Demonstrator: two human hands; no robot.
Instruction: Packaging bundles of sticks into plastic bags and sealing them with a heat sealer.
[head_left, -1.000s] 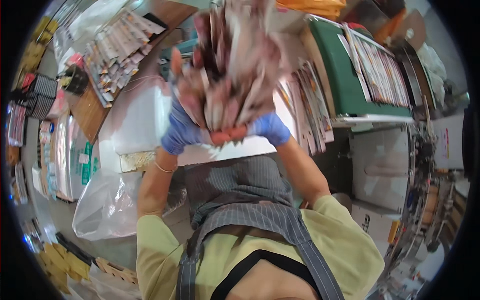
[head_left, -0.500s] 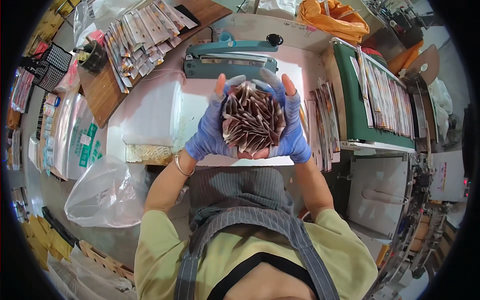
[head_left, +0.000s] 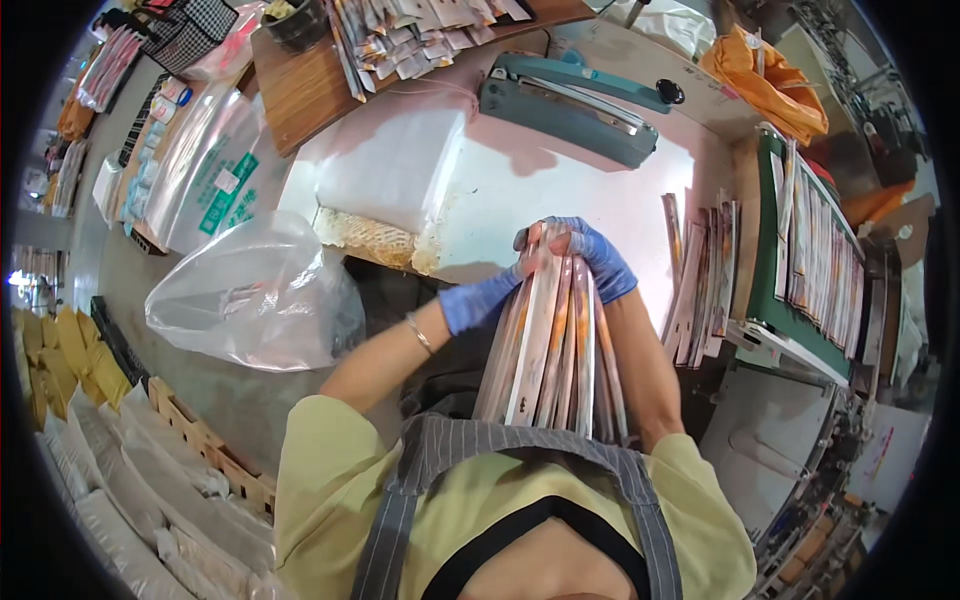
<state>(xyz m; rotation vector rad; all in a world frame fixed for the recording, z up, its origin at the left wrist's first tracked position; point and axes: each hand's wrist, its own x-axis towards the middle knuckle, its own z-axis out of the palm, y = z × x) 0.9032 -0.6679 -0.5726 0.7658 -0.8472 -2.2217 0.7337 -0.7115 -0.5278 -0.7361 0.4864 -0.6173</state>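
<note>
A bundle of long, flat printed packets lies lengthwise against my apron, its far end raised at the table's front edge. My left hand, in a blue fingerless glove, comes from the left and closes round that far end. My right hand, gloved alike, wraps it from the right, its fingers meeting the left ones over the top. Some fingertips are blurred or hidden behind the packets. The bundle's near end disappears under my apron bib.
A teal bag sealer stands on the white table beyond my hands. Left of it lies a stack of clear bags. More packets lean at the right, beside a green rack. A large plastic bag sits at the lower left.
The bundle, held end-on above the table between spread hands, now lies back toward my body with its length showing. My hands have moved nearer and closed round its far end. The view has turned left.
</note>
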